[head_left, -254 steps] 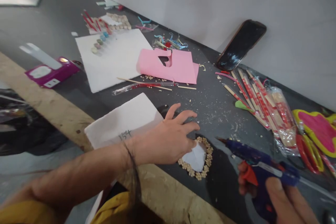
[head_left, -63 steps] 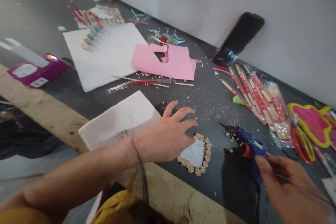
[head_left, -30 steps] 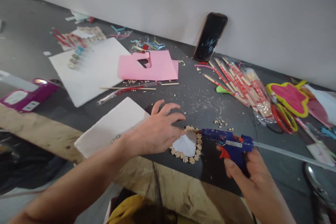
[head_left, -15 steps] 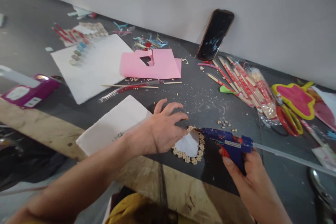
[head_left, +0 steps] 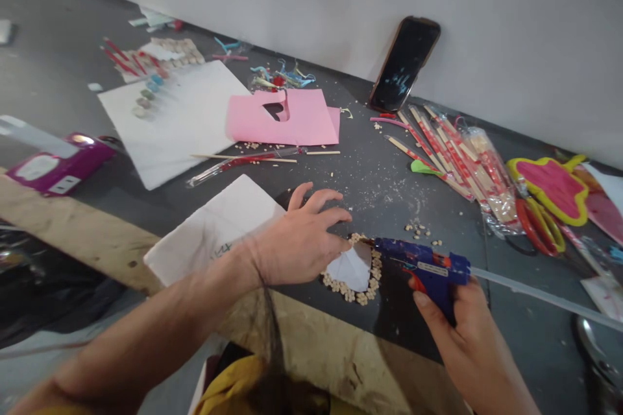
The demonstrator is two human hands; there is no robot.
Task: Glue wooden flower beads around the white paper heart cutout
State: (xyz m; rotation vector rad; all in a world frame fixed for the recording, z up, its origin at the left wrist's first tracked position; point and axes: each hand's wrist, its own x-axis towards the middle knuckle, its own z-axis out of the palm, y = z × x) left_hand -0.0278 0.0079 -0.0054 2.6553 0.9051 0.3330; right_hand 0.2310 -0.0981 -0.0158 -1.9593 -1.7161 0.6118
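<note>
This looks like a craft workspace, a workshop-like corner; whether it belongs to a home or elsewhere cannot be told. A dark counter (head_left: pixel 58 84) runs along a plain pale wall (head_left: pixel 292 0). Craft supplies crowd it: a glue gun (head_left: pixel 428 262) at 4 o'clock, scissors (head_left: pixel 533 227) and wrapped wooden sticks (head_left: pixel 457 149) at 3 o'clock, cut pink paper (head_left: pixel 311 133) at 12 o'clock, small coloured pots (head_left: pixel 145 102) at 10 o'clock. Pale bits (head_left: pixel 418 230) litter the counter between them.
</note>
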